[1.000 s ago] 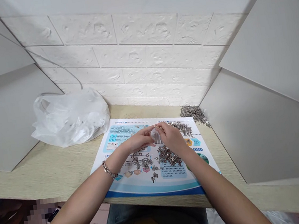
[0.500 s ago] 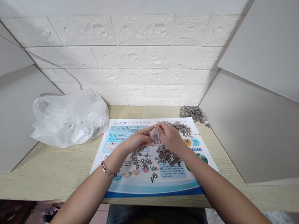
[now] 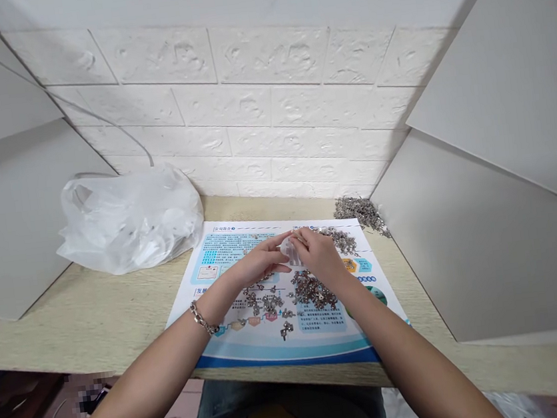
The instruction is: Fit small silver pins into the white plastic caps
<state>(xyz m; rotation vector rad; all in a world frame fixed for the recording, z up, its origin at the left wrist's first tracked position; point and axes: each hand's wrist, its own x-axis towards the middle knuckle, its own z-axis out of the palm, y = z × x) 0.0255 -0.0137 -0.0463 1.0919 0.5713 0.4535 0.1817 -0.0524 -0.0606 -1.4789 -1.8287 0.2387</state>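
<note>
A small clear plastic bag point(image 3: 292, 253) is held up between both hands over the printed sheet point(image 3: 275, 353). My left hand point(image 3: 263, 262), with a chain bracelet at the wrist, has its fingers closed on the bag's left side. From the right, my right hand point(image 3: 314, 248) pinches the bag's upper edge; those fingertips partly hide it. Below the hands lies a pile of small shiny metal parts point(image 3: 313, 291). A looser scatter of the same parts point(image 3: 268, 302) is left of it, and another heap point(image 3: 340, 239) sits behind my right hand.
A big white plastic bag point(image 3: 133, 219) stands at the back left of the wooden table point(image 3: 120, 321). More metal pieces point(image 3: 359, 213) are heaped in the far right corner. Grey-white panels point(image 3: 502, 230) close in the sides, and a white brick-patterned wall point(image 3: 247, 112) is behind.
Both hands stay at nearly the same spot with the small bag. The left fingers have shifted slightly on it; the piles look the same.
</note>
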